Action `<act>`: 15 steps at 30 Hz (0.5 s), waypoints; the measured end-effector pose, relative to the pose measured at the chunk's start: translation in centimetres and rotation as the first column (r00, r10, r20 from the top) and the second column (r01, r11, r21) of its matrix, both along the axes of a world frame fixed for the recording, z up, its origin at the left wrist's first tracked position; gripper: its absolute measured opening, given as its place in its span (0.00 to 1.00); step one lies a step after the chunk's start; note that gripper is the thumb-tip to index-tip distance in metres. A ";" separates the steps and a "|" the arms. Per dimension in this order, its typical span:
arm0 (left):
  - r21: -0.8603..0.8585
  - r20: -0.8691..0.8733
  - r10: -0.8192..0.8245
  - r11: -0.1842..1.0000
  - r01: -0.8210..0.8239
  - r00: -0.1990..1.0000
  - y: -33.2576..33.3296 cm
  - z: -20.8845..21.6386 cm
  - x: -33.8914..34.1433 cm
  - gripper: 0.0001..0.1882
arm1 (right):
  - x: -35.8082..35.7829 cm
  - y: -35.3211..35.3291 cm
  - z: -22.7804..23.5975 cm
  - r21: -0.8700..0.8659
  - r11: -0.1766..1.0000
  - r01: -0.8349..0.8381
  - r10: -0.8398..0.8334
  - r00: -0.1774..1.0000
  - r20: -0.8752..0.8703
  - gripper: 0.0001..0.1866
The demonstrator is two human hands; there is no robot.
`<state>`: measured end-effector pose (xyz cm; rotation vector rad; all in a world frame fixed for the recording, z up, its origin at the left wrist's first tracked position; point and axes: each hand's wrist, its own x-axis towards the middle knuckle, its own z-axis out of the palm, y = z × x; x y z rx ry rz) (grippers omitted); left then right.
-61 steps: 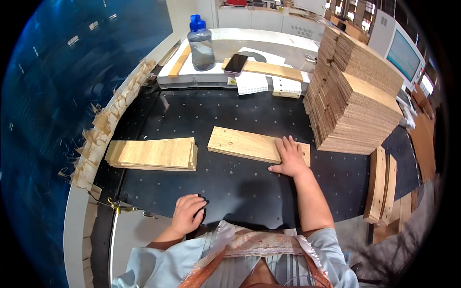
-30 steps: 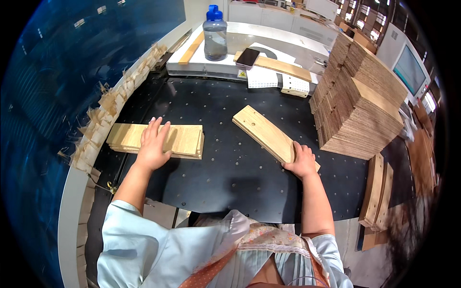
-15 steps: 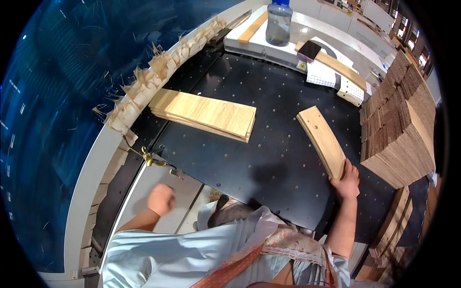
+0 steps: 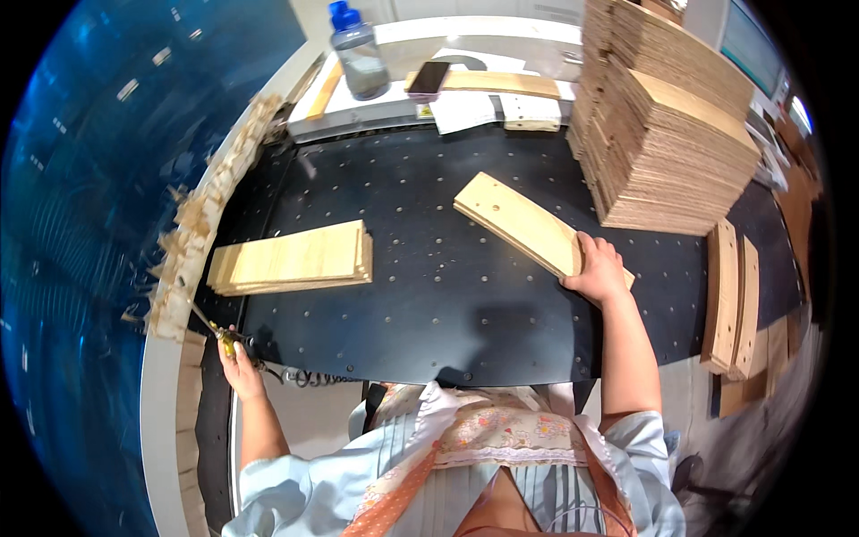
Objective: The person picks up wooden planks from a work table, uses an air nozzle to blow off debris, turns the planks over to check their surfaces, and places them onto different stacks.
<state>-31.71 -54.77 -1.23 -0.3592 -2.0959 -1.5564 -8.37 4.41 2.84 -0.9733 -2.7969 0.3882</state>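
With twelve at the far edge of our tabletop, a blue panel rises past nine, and a ragged strip crowds that side. At eight, our left hand grips a yellow-and-black tool. A pile of plain boards lies at nine, a bottle stands at eleven and a phone lies at twelve. Just off centre toward two we have the holed boards; our right hand, at three, grasps their near end. The tall stack at two blocks the space just beyond. Two narrow holed pieces sit just past three.
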 end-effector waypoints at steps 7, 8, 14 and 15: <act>-0.500 0.783 -0.302 0.215 0.839 0.544 15.1 4.3 12.8 0.19 | 1.1 0.8 -0.7 0.056 0.998 0.021 -0.020 1.000 -0.019 0.48; -0.340 0.826 -0.386 0.241 0.909 0.411 13.1 0.1 12.9 0.20 | 1.0 0.7 -0.8 0.048 0.999 0.023 -0.021 0.999 -0.031 0.48; -0.735 0.633 -0.055 0.273 0.621 0.773 8.6 6.7 13.4 0.18 | 2.0 1.7 -1.1 0.029 0.998 0.058 -0.056 0.996 -0.064 0.47; -0.780 0.589 0.101 0.331 0.531 0.802 6.5 5.5 12.0 0.18 | 2.1 1.7 -0.9 0.032 0.998 0.053 -0.051 0.997 -0.060 0.47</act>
